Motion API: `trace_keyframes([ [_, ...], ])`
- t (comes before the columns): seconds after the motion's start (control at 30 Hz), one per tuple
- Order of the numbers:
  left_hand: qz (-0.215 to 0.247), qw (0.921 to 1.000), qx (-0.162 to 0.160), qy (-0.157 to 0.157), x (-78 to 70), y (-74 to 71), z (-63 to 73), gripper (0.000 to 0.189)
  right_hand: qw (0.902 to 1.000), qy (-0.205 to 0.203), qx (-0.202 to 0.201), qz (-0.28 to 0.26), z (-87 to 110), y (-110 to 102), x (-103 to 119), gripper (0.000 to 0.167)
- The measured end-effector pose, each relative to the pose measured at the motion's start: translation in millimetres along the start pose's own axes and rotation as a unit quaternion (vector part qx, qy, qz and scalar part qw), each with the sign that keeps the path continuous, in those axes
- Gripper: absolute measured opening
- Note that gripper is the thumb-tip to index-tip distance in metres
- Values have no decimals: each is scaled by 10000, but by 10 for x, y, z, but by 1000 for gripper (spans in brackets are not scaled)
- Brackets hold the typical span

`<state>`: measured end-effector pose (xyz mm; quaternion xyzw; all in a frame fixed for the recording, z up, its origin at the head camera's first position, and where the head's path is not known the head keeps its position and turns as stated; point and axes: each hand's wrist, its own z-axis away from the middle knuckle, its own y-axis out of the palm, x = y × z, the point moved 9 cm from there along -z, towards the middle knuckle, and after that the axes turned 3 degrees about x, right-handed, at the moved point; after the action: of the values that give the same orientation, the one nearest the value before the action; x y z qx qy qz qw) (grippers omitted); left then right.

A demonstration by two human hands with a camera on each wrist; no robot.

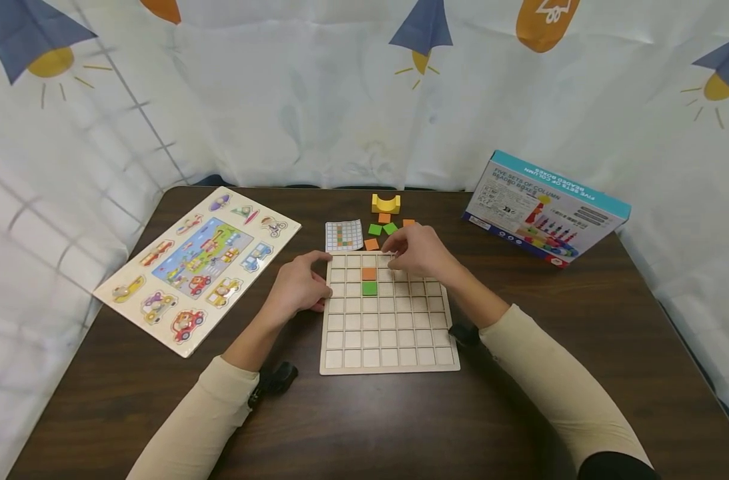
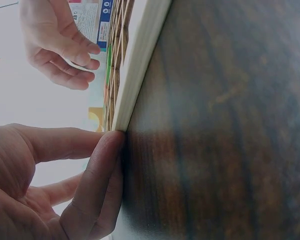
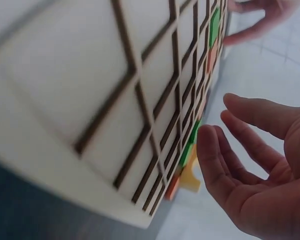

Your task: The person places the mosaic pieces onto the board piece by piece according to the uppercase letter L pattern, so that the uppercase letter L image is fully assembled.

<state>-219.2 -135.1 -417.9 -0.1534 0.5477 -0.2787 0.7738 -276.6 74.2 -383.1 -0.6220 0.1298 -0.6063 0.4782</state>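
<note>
A pale wooden grid board [image 1: 388,340] lies on the table, with an orange square tile [image 1: 369,274] and a green square tile [image 1: 369,289] in neighbouring cells of one column. At its upper left edge, my left hand [image 1: 298,283] grips the rim; the left wrist view shows those fingertips [image 2: 112,140] meeting at the board's side. Above the upper part of the board hovers my right hand [image 1: 421,252], thumb and fingers apart. In the right wrist view its loosely bent fingers [image 3: 210,155] show nothing between them.
Beyond the board lie loose green tiles [image 1: 390,228] and orange tiles [image 1: 371,245], a yellow arched block [image 1: 386,204] and a pattern card [image 1: 343,235]. A vehicle puzzle board [image 1: 205,260] lies left; a cardboard box [image 1: 544,210] stands back right.
</note>
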Motion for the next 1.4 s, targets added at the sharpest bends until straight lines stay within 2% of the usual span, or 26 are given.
trace_keyframes([
  [0.13,1,10000,-17,6,-4,0,1,70,9998,-16,-159,-88,-65,-120,-81,28],
  [0.33,-57,10000,-70,-7,-11,-6,-3,70,9971,-10,-419,-632,-169,-295,-227,32],
  [0.7,-106,9999,-45,-42,-3,1,-12,70,9908,479,-467,-1180,-347,-481,-541,37],
  [0.93,-36,10000,-17,-43,12,8,-7,70,9900,789,-440,-1082,-464,-480,-686,35],
  [1.4,-4,10000,-18,-27,13,10,-4,69,9944,755,-427,-607,-614,-434,-736,34],
])
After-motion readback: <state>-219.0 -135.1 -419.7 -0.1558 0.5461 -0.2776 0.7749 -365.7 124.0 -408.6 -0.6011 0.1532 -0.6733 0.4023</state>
